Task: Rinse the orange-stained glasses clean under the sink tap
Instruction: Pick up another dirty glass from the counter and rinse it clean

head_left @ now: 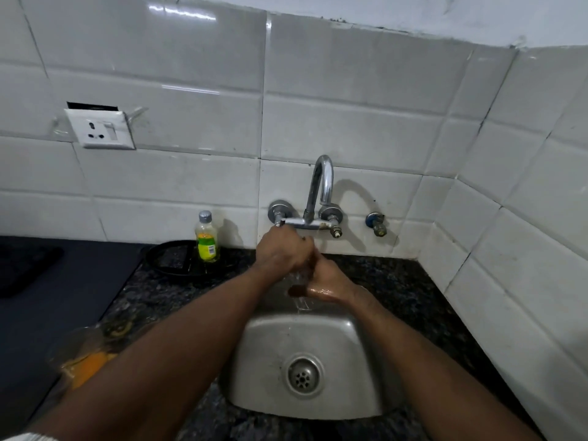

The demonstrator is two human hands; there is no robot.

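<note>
Left hand (281, 249): fingers curl on the left valve handle (278, 222) of the chrome swan-neck tap (321, 183). Right hand (324, 283) sits wet under the stream above the steel sink (270, 351); its fingers are hidden, so I cannot tell their state. An orange-stained clear glass (84, 361) stands on the speckled stone bench (397, 281), left of the sink.

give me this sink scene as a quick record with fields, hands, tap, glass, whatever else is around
left hand: at the tap's left valve, grip hidden
right hand: open, wet, under the stream
tap: running
orange-stained glass: on the counter left of the sink, untouched, blurred
bottle: upright on a black tray, left of the tap
</note>
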